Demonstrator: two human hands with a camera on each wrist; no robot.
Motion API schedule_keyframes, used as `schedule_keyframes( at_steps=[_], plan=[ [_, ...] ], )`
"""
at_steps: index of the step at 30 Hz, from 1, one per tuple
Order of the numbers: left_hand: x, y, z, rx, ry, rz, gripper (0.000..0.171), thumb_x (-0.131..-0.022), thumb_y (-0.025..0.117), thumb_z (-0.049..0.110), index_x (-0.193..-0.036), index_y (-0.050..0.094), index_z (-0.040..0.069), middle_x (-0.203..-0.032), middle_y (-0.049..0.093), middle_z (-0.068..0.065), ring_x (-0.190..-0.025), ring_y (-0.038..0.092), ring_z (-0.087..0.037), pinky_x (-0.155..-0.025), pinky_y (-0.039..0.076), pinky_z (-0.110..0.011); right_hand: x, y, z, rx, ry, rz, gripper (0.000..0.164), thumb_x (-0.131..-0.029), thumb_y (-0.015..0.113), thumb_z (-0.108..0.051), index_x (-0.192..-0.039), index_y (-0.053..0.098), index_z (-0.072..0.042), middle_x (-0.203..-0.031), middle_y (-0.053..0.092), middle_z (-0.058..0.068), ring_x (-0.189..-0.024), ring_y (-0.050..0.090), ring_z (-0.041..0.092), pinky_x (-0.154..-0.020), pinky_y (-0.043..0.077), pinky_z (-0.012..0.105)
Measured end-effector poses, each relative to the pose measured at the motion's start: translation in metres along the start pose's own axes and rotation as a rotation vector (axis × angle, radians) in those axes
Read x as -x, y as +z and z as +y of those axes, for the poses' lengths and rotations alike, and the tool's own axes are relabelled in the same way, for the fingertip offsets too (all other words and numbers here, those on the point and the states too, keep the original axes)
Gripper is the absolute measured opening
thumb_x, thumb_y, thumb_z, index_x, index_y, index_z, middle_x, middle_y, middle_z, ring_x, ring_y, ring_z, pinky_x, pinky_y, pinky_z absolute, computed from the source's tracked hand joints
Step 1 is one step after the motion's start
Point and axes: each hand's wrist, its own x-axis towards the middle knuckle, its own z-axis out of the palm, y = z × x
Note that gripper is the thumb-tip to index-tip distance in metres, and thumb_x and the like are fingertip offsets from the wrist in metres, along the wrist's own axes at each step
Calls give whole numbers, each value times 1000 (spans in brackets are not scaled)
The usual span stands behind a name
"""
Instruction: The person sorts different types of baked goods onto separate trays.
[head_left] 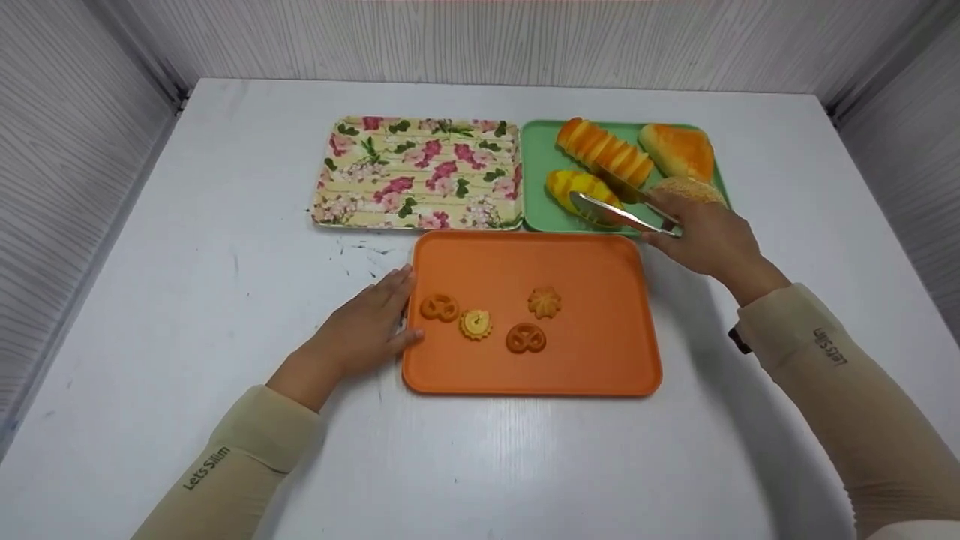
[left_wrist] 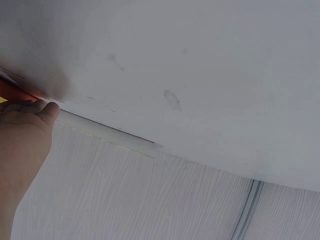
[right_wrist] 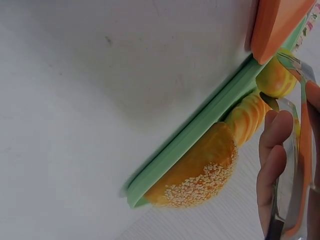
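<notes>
In the head view my right hand [head_left: 709,229] grips metal tongs [head_left: 624,217] over the green tray [head_left: 536,161]. Their spread tips reach to either side of a yellow striped bread roll [head_left: 564,184], also between them in the right wrist view. Behind the roll lies a sliced-looking loaf [head_left: 596,146], with a triangular bread [head_left: 682,150] to its right. A sesame-topped bun [right_wrist: 200,175] is partly hidden by the right hand in the head view. My left hand [head_left: 360,326] rests at the left edge of an orange tray [head_left: 592,367], thumb over the rim, fingers extended.
Several small cookies lie on the orange tray, among them a pretzel-shaped one [head_left: 526,338] and a flower-shaped one [head_left: 544,302]. A floral tray [head_left: 420,172] stands left of the green one. Wood-grain panels [head_left: 480,41] border the white table [head_left: 247,187].
</notes>
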Motion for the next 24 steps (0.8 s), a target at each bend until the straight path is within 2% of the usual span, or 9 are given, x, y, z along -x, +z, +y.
schedule_keyframes(
  at_steps=[4, 7, 11, 15, 18, 24],
  plan=[
    [0, 0, 0, 0, 9, 2, 81, -97, 44, 51, -153, 8, 3, -159, 8, -9, -144, 8, -24, -114, 14, -42, 0, 2, 3, -9, -1, -17, 74, -89, 58, -54, -149, 36, -15, -106, 65, 16, -97, 58, 39, -71, 45, 59],
    [0, 1, 0, -2, 20, 11, 81, -97, 45, 50, -152, 9, 2, -158, 9, -10, -144, 8, -25, -114, 14, -42, 0, 1, 4, -25, 10, -33, 79, -88, 57, -58, -149, 34, -15, -118, 63, 18, -105, 55, 42, -75, 44, 61],
    [0, 2, 0, -7, 24, 9, 81, -97, 45, 50, -152, 10, 2, -158, 10, -11, -144, 8, -25, -114, 14, -42, 0, -3, 5, -48, 19, -40, 81, -87, 56, -61, -150, 32, -16, -136, 50, 21, -117, 48, 46, -83, 40, 65],
    [0, 2, 0, -4, 23, 7, 81, -97, 45, 50, -152, 9, 2, -158, 9, -11, -144, 8, -25, -114, 14, -42, 3, -6, 4, -67, 13, -17, 80, -87, 54, -62, -150, 34, -17, -135, 50, 22, -116, 47, 49, -85, 39, 65],
    [0, 2, -1, -1, 23, 11, 81, -97, 45, 49, -152, 9, 2, -158, 9, -11, -144, 8, -25, -114, 14, -42, 6, -7, 2, -78, -24, 19, 77, -88, 55, -60, -149, 36, -17, -126, 58, 21, -108, 53, 46, -83, 42, 64],
    [0, 2, -2, 0, 30, 21, 81, -97, 46, 49, -152, 9, 2, -158, 8, -11, -144, 8, -25, -114, 15, -42, 16, -7, -7, -106, -149, 81, 68, -90, 61, -48, -146, 41, -17, -103, 69, 11, -78, 64, 28, -69, 47, 50]
  ],
)
